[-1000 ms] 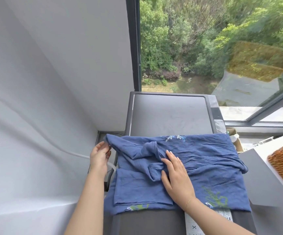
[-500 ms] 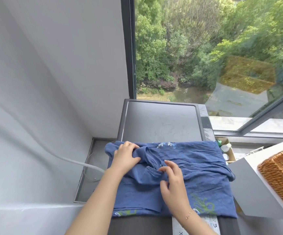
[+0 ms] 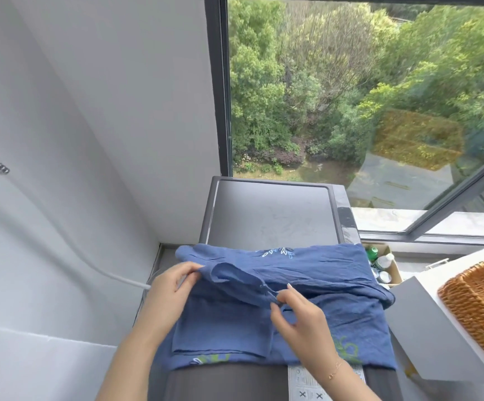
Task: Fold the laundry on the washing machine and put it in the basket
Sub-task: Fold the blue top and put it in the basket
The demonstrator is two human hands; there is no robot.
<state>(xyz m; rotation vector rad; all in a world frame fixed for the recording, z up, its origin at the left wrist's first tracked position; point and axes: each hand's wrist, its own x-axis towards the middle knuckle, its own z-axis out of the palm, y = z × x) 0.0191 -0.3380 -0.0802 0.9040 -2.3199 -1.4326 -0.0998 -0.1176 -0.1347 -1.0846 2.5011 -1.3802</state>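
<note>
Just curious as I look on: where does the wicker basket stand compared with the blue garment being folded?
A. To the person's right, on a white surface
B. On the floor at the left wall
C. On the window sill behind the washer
A: the wicker basket sits at the right edge on a white surface, beside the blue garment.

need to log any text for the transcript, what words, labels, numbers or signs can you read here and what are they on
"X" "X": two cross marks on the white label on the washing machine, at the near edge.
Rest of that label's print: too small to read.
Bottles in the cardboard box: labels too blurred to read.
Blue garment: embroidery only, no text.
</note>
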